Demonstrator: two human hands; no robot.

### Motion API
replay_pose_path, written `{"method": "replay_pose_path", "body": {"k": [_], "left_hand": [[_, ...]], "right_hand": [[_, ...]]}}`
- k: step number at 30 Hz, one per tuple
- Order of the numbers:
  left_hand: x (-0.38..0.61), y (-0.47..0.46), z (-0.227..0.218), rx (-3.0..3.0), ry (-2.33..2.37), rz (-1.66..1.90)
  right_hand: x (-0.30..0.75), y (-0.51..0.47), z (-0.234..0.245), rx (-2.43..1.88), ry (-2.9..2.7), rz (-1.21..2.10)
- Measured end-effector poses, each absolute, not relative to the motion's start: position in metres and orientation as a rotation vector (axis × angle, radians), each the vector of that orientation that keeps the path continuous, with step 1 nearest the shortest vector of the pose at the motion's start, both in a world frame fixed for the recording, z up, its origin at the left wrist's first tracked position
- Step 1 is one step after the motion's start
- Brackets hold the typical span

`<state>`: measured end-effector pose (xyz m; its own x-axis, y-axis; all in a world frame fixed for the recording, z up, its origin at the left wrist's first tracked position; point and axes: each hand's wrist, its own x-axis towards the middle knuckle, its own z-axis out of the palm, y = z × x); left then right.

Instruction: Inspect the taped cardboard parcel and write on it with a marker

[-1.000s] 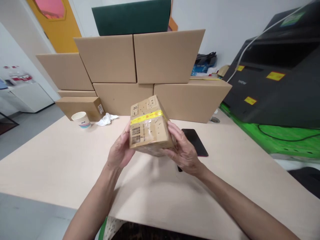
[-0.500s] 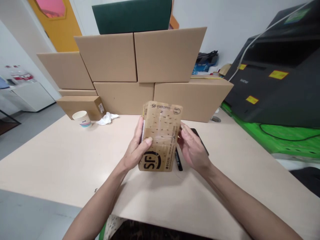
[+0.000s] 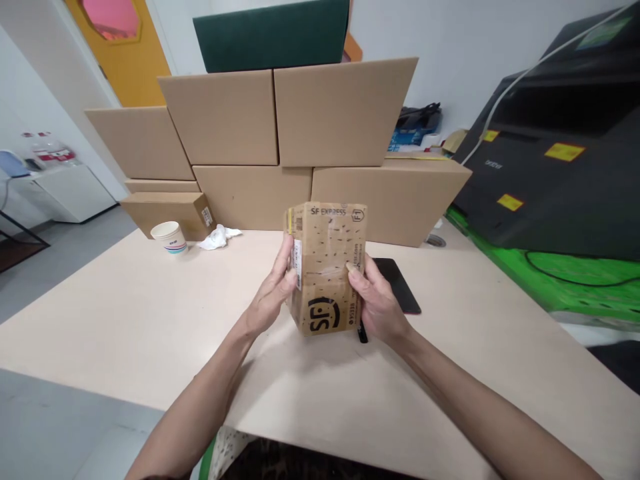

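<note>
Big boxes (image 3: 220, 120) are standing at 12 o'clock. The right hand (image 3: 383, 303) is now gripping the small box (image 3: 327, 260), and more white label (image 3: 299, 257) is showing, so the box seems to be turning. Half open, it and the left hand (image 3: 270, 297) are holding the box in the middle; a cup (image 3: 170, 238) is sitting at 9 o'clock

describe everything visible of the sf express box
The brown rectangular cardboard box looks closed, held roughly upright over the pale table, SF EXPRESS face towards the camera. Its left side bears a white paper label and yellow tape. The left hand touches that side; the right hand grips the opposite edge, thumb in front.
</note>
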<state>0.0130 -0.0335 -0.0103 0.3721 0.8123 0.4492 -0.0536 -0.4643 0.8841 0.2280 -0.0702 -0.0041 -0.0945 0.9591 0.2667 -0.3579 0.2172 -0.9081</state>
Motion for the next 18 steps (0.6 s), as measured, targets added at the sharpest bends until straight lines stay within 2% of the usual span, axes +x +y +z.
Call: {"method": "replay_pose_path", "body": {"k": [4,9,12,18], "left_hand": [[-0.001,-0.034,0.001,2.087,0.631,0.976],[-0.004,-0.031,0.001,2.410,0.652,0.735],[0.006,-0.033,-0.004,2.311,0.728,0.861],[0.020,-0.040,-0.001,1.574,0.637,1.189]], "right_hand": [[0.232,-0.063,-0.001,-0.744,-1.008,1.277],[0.246,-0.053,-0.001,-0.837,-0.906,1.449],[0.248,-0.054,0.001,-0.853,-0.904,1.484],[0.243,-0.065,0.006,-0.862,-1.150,1.279]]}}
